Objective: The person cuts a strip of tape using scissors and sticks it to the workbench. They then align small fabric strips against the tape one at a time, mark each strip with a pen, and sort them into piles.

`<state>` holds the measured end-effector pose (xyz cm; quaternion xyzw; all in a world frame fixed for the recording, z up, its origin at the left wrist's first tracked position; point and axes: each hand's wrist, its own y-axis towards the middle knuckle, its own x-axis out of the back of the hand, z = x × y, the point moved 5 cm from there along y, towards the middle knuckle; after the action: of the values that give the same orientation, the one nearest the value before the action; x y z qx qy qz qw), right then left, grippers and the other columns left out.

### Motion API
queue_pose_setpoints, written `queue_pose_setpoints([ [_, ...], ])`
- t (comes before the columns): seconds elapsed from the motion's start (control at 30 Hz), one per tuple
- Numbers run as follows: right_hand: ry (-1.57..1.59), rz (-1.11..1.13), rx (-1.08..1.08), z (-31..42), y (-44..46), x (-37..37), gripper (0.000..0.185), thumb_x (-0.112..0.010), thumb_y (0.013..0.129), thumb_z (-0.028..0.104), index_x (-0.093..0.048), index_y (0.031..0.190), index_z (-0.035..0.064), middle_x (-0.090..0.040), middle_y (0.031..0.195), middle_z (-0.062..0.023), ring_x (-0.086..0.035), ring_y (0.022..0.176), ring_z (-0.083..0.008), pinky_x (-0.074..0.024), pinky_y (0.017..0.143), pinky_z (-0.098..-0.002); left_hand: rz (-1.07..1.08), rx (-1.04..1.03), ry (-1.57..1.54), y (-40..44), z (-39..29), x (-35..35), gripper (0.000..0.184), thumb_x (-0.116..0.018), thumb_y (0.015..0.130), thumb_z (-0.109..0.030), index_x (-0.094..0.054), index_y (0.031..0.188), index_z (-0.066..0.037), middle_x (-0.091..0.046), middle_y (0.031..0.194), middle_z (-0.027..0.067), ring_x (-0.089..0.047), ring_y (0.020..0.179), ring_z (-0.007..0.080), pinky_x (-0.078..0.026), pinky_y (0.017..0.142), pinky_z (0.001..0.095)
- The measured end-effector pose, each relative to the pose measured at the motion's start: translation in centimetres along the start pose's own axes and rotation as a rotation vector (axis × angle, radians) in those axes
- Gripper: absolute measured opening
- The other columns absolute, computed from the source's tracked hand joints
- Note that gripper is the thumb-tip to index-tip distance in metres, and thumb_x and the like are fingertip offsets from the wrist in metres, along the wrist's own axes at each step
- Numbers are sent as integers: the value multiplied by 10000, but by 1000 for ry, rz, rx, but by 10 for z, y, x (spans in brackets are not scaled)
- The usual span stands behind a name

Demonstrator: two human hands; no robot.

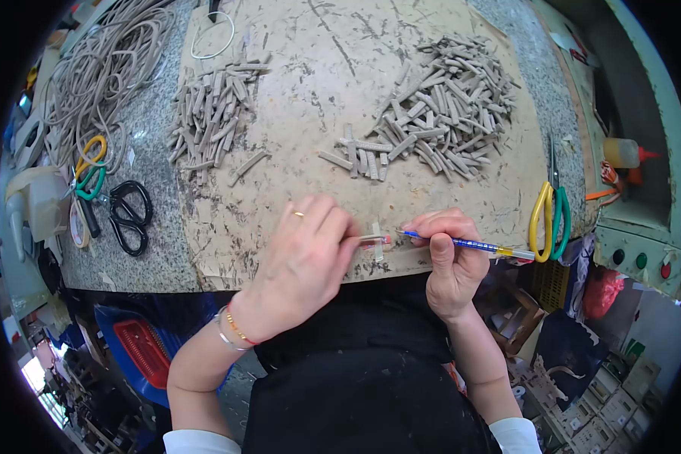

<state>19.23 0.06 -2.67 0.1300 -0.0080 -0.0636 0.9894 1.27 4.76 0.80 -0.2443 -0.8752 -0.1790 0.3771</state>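
Observation:
My left hand [303,250] is closed in a pinch near the table's front edge, and a short grey strip of cord [368,238] shows at its fingertips. Just under that strip, a piece of clear tape [378,251] with a pinkish mark is stuck to the work surface. My right hand [455,261] is wrapped round a blue pen [477,244], whose tip points left toward the strip. Beyond my hands lie a large pile of cut grey strips [450,113] on the right and a smaller pile [213,113] on the left.
Long grey cord [113,68] lies coiled at the far left. Black-handled scissors [131,218] and scissors with yellow and green handles [91,163] lie below it. Another yellow-and-green pair [543,219] is right of the pen. A bottle with a red tip [622,153] stands far right.

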Motion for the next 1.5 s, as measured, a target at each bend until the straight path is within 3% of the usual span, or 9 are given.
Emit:
queue_pose_setpoints([
  [0.17, -186, 28, 142, 6, 3, -3, 118, -632, 990, 107, -642, 991, -11, -677, 914, -111, -642, 824, -226, -506, 735, -316, -104, 39, -106, 2, 5, -12, 141, -713, 811, -26, -601, 893, -53, -532, 879, 89, -526, 861, 288, -407, 792, 396],
  [0.37, -343, 145, 217, 12, 6, -12, 109, -662, 966, 117, -632, 964, 12, -677, 884, -117, -657, 782, -272, -517, 707, -342, -159, 2, -78, -2, -1, -13, 152, -742, 772, 16, -648, 875, -44, -545, 833, 78, -529, 812, 266, -411, 751, 374],
  [0.67, -375, 189, 260, 13, 7, -15, 128, -682, 948, 133, -632, 913, 20, -661, 851, -112, -664, 778, -279, -520, 713, -352, -98, -53, -94, -9, 3, -10, 154, -741, 783, -26, -632, 891, -38, -525, 865, 76, -520, 842, 268, -402, 771, 379],
  [1.27, -538, 288, 347, 20, 10, -23, 116, -731, 887, 138, -661, 903, 47, -678, 828, -84, -679, 802, -279, -506, 721, -370, -176, -29, -79, -12, 5, -13, 155, -744, 758, -39, -619, 850, -48, -534, 848, 71, -529, 829, 264, -407, 764, 379],
  [1.37, -455, 303, 324, 20, 10, -19, 107, -723, 900, 147, -663, 896, 59, -680, 827, -76, -682, 805, -275, -508, 724, -367, -190, -12, -74, -11, 3, -11, 169, -740, 726, 27, -654, 850, -49, -574, 825, 72, -542, 779, 263, -428, 752, 376],
  [1.5, -380, 218, 289, 16, 8, -11, 108, -706, 922, 160, -657, 894, 68, -681, 826, -62, -687, 803, -269, -515, 732, -363, -320, 146, 225, 0, 29, 27, 155, -661, 744, 43, -611, 857, -50, -555, 872, 99, -561, 861, 298, -410, 799, 419],
])
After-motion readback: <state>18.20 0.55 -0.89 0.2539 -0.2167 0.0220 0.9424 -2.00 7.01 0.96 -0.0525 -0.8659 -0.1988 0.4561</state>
